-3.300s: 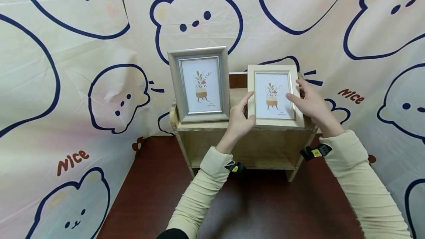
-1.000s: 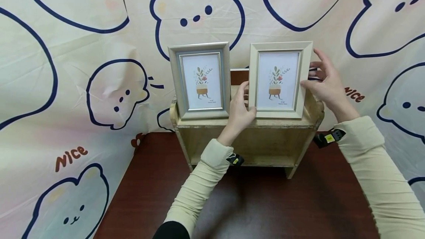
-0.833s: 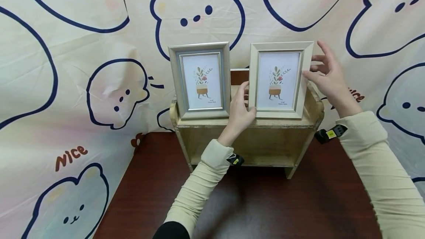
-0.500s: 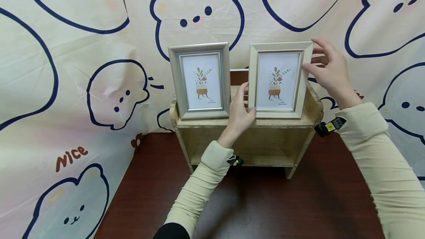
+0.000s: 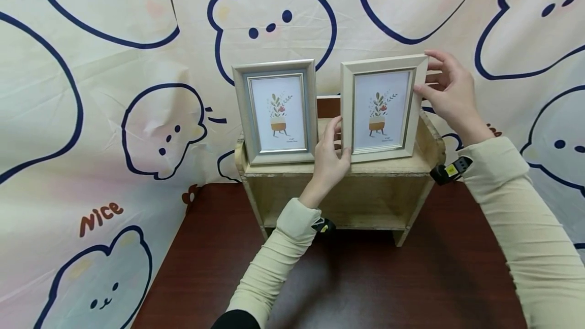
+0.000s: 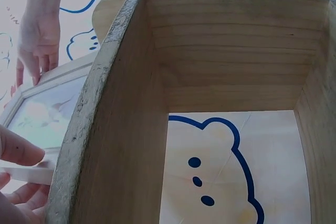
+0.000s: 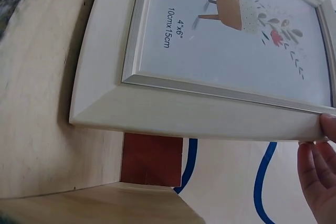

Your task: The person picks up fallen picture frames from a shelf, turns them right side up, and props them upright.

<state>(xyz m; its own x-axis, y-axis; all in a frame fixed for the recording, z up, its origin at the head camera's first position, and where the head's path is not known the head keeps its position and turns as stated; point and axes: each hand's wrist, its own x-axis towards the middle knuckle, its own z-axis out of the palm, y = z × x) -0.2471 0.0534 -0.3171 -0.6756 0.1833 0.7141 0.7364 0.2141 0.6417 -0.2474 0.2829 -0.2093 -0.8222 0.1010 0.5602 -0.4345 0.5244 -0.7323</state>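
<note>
Between hands [image 5: 330, 159], frame [image 5: 381, 109] lengthwise near-upright.

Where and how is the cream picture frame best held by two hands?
Probably by both side borders: left hand from the left, low; right hand from the right, high. The frame is tilted, so opposite holds should steady it, and broad borders give fingers room.

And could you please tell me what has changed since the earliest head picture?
The cream frame stands more upright, its right side appearing slightly higher. The right hand has moved up that side toward the top corner. The left hand stays at its left edge; the blue-lined frame stayed put.
</note>
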